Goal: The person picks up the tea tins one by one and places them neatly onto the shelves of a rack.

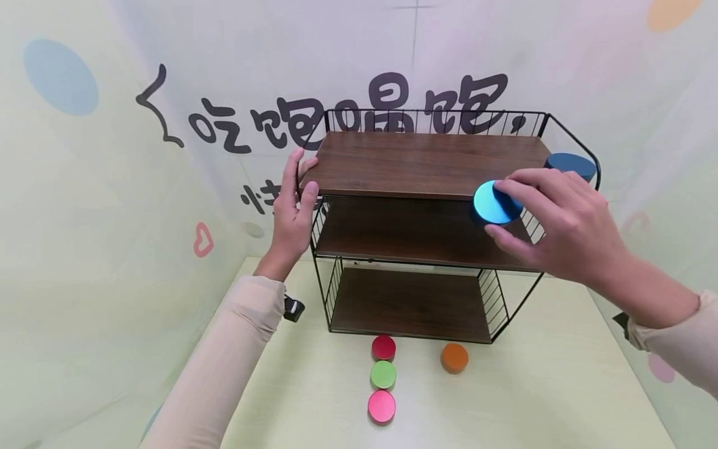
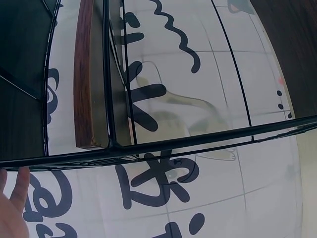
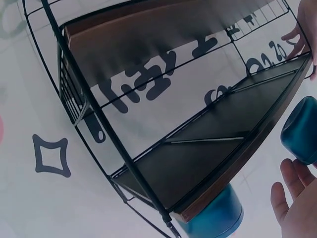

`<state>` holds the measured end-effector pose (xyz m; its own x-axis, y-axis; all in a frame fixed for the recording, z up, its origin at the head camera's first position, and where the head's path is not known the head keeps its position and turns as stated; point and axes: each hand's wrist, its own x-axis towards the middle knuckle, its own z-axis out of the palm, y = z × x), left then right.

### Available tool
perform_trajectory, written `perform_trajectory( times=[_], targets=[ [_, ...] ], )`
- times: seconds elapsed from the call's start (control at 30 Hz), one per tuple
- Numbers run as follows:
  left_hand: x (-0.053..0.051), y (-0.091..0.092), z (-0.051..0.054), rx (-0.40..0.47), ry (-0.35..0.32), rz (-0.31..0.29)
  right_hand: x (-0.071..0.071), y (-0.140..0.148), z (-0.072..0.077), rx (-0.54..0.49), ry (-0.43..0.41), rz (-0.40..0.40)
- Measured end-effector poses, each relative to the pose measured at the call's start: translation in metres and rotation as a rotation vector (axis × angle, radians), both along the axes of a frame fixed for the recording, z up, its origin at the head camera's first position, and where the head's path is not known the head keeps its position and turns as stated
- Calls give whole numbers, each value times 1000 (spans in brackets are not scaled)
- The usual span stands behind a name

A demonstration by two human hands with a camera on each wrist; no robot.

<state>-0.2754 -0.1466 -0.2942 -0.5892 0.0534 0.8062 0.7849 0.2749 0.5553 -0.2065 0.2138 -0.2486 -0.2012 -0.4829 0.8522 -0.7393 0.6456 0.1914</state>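
Note:
A black wire rack with three dark wood shelves [image 1: 432,163] stands in the head view. My left hand [image 1: 294,215] holds its upper left end, thumb at the front corner; in the left wrist view, fingertips of that hand [image 2: 15,203] touch the black rail. My right hand [image 1: 578,227] pinches a blue round container [image 1: 496,204] between thumb and fingers, in front of the top shelf's right part. A second blue container [image 1: 571,164] sits at that shelf's right end, partly behind the hand. The right wrist view shows the held container [image 3: 302,134] at the fingertips [image 3: 292,173].
On the pale table [image 1: 538,386] before the rack are a red [image 1: 384,347], a green [image 1: 383,375] and a pink [image 1: 381,406] round piece in a column, and an orange one [image 1: 454,358] to their right. A printed cloth [image 1: 269,43] hangs behind.

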Motion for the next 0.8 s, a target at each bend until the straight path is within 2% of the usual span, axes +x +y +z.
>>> perform_trajectory(
  times=[0.13,0.4,0.63,0.8],
  targets=[
    [-1,0,-1,3,-3,-8,-4,3,4,-5,-10,-23],
    [-28,-10,-21,14,14,-10,-13,8,13,-23,-33,-71],
    [-31,-12,-24,-12,31,-8,-20,15,19,36,-59,-130],
    [-30,-12,-24,-14,33,-8,-25,17,17,2,-100,-152]
  ],
)
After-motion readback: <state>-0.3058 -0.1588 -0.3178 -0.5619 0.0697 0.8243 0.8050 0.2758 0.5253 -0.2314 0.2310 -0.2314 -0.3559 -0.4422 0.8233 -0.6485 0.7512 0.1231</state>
